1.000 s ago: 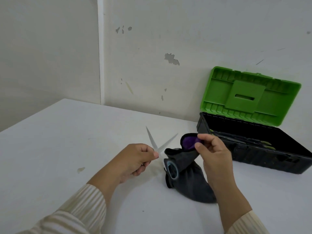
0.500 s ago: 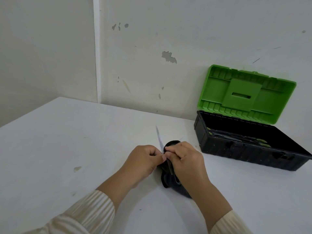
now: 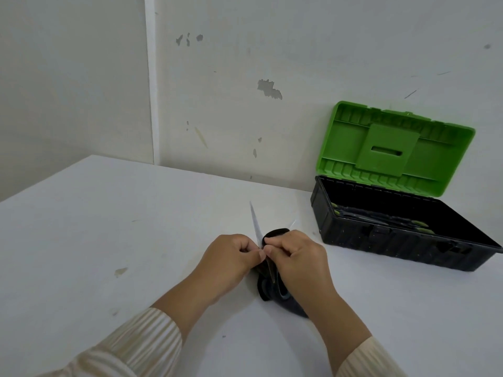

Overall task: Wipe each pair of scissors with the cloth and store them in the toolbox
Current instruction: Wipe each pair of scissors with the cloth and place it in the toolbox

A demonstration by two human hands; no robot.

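The left hand [image 3: 231,257] grip pinches the open scissors [image 3: 255,227] and the right hand [image 3: 295,257] grip squeezes the cloth [image 3: 275,234] on a blade, so a slip could cut a finger.

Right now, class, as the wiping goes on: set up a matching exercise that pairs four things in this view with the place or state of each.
Things:
1. toolbox lid
2. dark cloth
3. scissors
4. left hand

States:
A. under the right hand
B. blades spread apart
C. raised, leaning at the wall
D. pinching the scissors

Pairs: 1-C, 2-A, 3-B, 4-D
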